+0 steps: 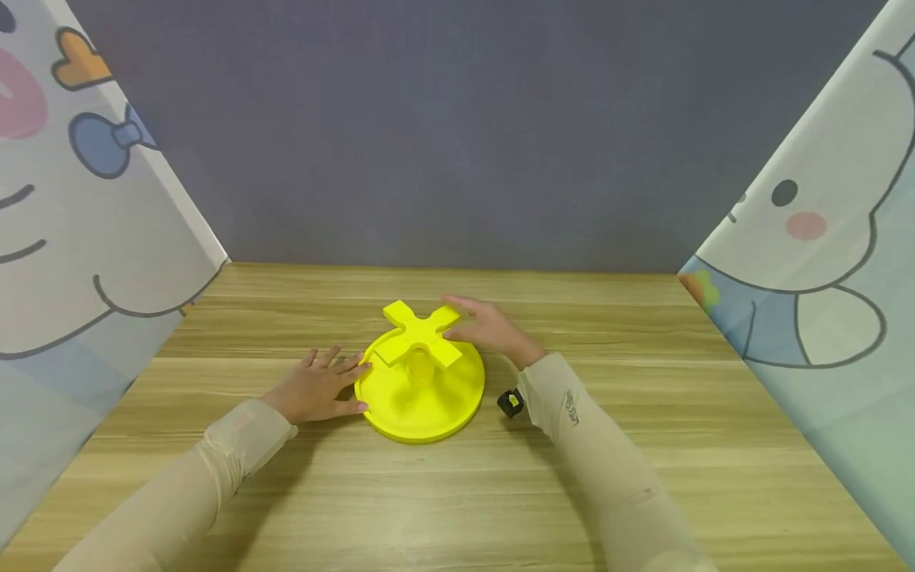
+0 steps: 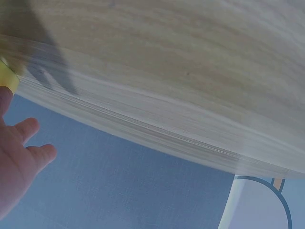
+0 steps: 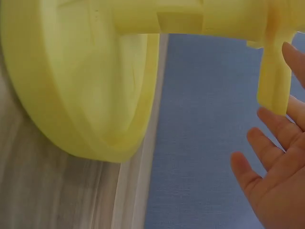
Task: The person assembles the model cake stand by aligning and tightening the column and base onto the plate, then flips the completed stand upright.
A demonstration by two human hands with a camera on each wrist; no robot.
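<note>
A bright yellow stand has a round, dish-like base (image 1: 422,421) with a raised rim. A thick post (image 3: 181,19) rises from it to a cross-shaped top (image 1: 420,334) with blunt arms. My left hand (image 1: 318,389) lies at the base's left side, fingers spread, fingertips touching the rim. In the left wrist view, only part of that hand (image 2: 16,162) and a bit of yellow rim (image 2: 7,78) show. My right hand (image 1: 489,327) is at the cross's right side, thumb and fingers loosely spread about one arm (image 3: 274,86). Whether the thumb presses it is unclear.
The stand rests on a wood-grain table (image 1: 608,492). Behind it rises a plain grey-blue wall (image 1: 457,135). Cartoon-printed panels stand at the left (image 1: 107,238) and right (image 1: 822,238). A small black device (image 1: 511,403) sits at my right wrist.
</note>
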